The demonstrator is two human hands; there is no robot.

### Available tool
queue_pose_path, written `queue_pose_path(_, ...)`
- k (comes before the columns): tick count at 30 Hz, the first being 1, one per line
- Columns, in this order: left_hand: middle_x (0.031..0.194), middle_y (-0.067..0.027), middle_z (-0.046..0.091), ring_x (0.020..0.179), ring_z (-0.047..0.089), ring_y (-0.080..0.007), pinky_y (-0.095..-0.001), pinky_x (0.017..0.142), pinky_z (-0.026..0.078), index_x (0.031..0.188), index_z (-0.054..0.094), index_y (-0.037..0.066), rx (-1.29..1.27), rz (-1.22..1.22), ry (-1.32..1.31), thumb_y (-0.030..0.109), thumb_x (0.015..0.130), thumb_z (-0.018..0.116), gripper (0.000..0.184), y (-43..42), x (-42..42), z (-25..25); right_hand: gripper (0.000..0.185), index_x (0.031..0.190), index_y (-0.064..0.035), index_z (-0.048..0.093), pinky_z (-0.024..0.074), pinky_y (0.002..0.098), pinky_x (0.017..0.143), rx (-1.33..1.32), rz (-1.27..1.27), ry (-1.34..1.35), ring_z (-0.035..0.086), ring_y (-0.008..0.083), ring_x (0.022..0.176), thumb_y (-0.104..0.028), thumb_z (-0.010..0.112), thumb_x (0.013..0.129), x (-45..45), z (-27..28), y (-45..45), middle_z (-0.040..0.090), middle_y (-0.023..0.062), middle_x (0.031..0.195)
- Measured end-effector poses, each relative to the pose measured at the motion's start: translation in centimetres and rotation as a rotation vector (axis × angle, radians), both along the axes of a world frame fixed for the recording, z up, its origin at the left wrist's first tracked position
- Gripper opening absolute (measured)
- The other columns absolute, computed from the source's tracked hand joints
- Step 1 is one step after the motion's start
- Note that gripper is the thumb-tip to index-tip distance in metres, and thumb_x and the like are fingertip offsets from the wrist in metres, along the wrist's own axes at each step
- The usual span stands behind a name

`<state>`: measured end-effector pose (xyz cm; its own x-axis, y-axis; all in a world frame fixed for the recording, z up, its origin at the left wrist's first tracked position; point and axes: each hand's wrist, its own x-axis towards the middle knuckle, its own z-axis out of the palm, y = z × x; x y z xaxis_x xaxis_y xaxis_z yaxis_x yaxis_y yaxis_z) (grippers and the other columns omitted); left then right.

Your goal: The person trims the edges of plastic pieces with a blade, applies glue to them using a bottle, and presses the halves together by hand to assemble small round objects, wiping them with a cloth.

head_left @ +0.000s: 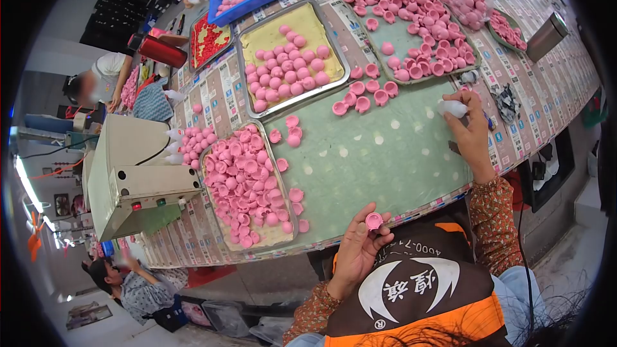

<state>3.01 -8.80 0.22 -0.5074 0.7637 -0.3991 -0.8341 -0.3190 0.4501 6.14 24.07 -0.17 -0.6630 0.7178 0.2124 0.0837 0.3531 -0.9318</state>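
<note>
My left hand (362,249) is closed on a small pink hollow half-shell (374,221), its round opening facing up, near the table's front edge. Over the right part of the green mat (385,160), my right hand (472,132) grips a small white squeeze bottle (454,108); its tip is hard to make out. The two hands are well apart. Between them and the trays, several loose pink half-shells (362,104) lie along the mat's far edge. A tray (283,234) heaped with pink half-shells stands left of my left hand.
A metal tray (339,58) holds pink balls; behind it are a blue bin (222,17) and a large tray of half-shells (475,64). A steel flask (546,36), a red flask (160,50) and a beige machine (138,173) stand around. Other people (144,286) sit nearby.
</note>
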Motion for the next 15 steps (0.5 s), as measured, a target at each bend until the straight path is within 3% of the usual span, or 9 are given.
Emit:
queue_pose_path(2, 0.138, -0.0209, 0.055, 0.108, 0.062, -0.0197, -0.0382, 0.1, 0.055, 0.151, 0.035, 0.005, -0.013, 0.003, -0.001, 0.025, 0.107, 0.047, 0.05, -0.2, -0.1, 0.0, 0.034, 0.117, -0.0034, 0.056, 0.0447, 0.0313, 0.094, 0.059, -0.031, -0.086, 0.057, 0.0197, 0.106, 0.0, 0.068, 0.085, -0.4, -0.3, 0.2, 0.06, 0.0099, 0.116)
queue_pose_path(6, 0.136, -0.0194, 0.056, 0.108, 0.062, -0.0205, -0.039, 0.098, 0.055, 0.151, 0.035, 0.005, -0.01, 0.025, -0.011, 0.026, 0.107, 0.047, 0.05, -0.4, -0.2, 0.0, 0.04, 0.121, -0.0032, 0.056, 0.0441, 0.0332, 0.096, 0.24, -0.097, -0.108, 0.053, 0.0235, 0.112, 0.002, 0.068, 0.084, -0.2, 1.7, -1.1, 0.058, 0.0129, 0.121)
queue_pose_path(8, 0.137, -0.0192, 0.056, 0.108, 0.062, -0.0203, -0.0388, 0.099, 0.055, 0.151, 0.035, 0.005, -0.003, 0.036, -0.006, 0.026, 0.107, 0.047, 0.05, -0.6, -0.4, -0.1, 0.044, 0.128, -0.0039, 0.052, 0.044, 0.0338, 0.095, 0.747, -0.317, 0.064, 0.055, 0.0223, 0.111, -0.001, 0.068, 0.088, 0.1, 3.2, -2.2, 0.054, 0.0096, 0.13)
queue_pose_path(9, 0.137, -0.0191, 0.056, 0.108, 0.062, -0.0202, -0.0386, 0.099, 0.055, 0.151, 0.035, 0.005, -0.005, 0.036, -0.009, 0.027, 0.107, 0.047, 0.05, -0.7, -0.3, -0.2, 0.039, 0.125, -0.0019, 0.056, 0.0449, 0.0358, 0.092, 0.785, -0.334, 0.141, 0.056, 0.0233, 0.107, -0.003, 0.07, 0.088, 0.0, 3.7, -3.0, 0.059, 0.0091, 0.12)
queue_pose_path(10, 0.137, -0.0191, 0.056, 0.108, 0.062, -0.0202, -0.0386, 0.099, 0.055, 0.151, 0.035, 0.005, -0.003, 0.04, -0.014, 0.027, 0.107, 0.047, 0.05, -0.6, -0.3, -0.2, 0.039, 0.125, -0.0019, 0.056, 0.0449, 0.0358, 0.092, 0.787, -0.328, 0.138, 0.056, 0.0233, 0.107, -0.003, 0.07, 0.088, -0.6, 3.8, -3.5, 0.059, 0.0091, 0.12)
queue_pose_path(12, 0.137, -0.019, 0.056, 0.108, 0.062, -0.0203, -0.0384, 0.099, 0.055, 0.151, 0.035, 0.005, -0.015, 0.021, -0.015, 0.026, 0.107, 0.047, 0.05, -0.5, -0.4, -0.1, 0.032, 0.117, -0.0032, 0.062, 0.0458, 0.0382, 0.087, 0.688, 0.019, 0.112, 0.057, 0.0258, 0.101, -0.001, 0.07, 0.086, -1.8, 3.8, -4.3, 0.061, 0.0103, 0.107)
queue_pose_path(15, 0.138, -0.0191, 0.056, 0.108, 0.062, -0.0204, -0.0384, 0.098, 0.055, 0.151, 0.035, 0.005, 0.0, -0.005, -0.004, 0.026, 0.107, 0.047, 0.05, -0.5, -0.3, -0.2, 0.031, 0.109, -0.0069, 0.065, 0.0462, 0.0416, 0.08, 0.784, 0.12, -0.119, 0.056, 0.0306, 0.094, -0.001, 0.071, 0.08, -6.5, 4.8, -6.0, 0.059, 0.0124, 0.097)
